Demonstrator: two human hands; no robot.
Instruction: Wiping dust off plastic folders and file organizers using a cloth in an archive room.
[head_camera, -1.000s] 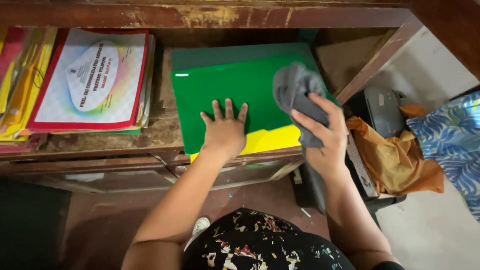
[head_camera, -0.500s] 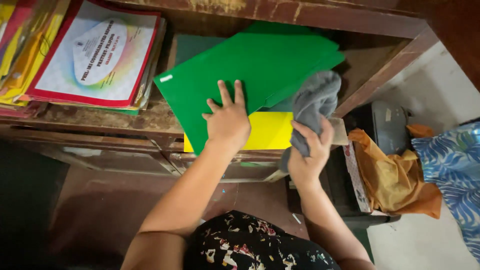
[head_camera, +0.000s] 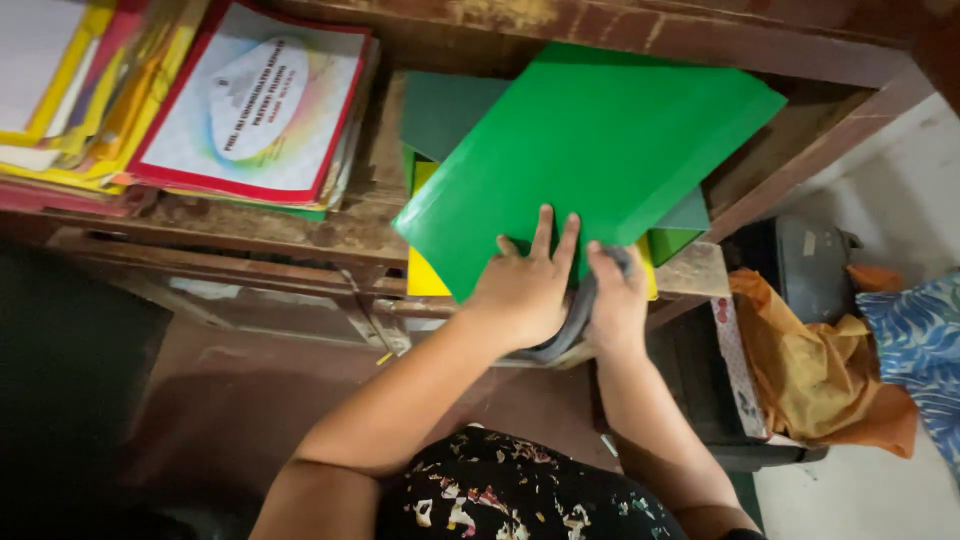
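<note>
Left hand: the left hand (head_camera: 525, 290) lies flat, fingers spread and pointing up-frame, pressed on the near edge of the green folder (head_camera: 590, 160); it grips nothing.
Right hand: the right hand (head_camera: 615, 300) sits just beside the left, fingers curled over a grey cloth (head_camera: 575, 320), which bunches between the two hands at the folder's near edge.
Green folder: it lies turned at an angle on the shelf (head_camera: 300, 225), its near-left corner past the shelf's front edge and its far-right corner pointing to the upright post right of it.
Under the folder: a yellow folder (head_camera: 425, 275) shows at the green folder's near-left, a dark green sheet (head_camera: 445, 110) at its far-left, and a green box edge (head_camera: 675, 240) at its right.
Left of the folder: a red-bordered booklet (head_camera: 255, 105) tops a stack of papers; a strip of bare, worn shelf wood separates that stack from the folder.
Behind the folder: the shelf's upper board runs close over its far edge.
Right of the folder: past the post, an orange cloth (head_camera: 810, 360) and a blue patterned cloth (head_camera: 920, 340) lie well apart from it, with a dark case (head_camera: 800, 265) between post and cloths.
Open room: the bare strip to the folder's left and the floor below the shelf's front edge.
</note>
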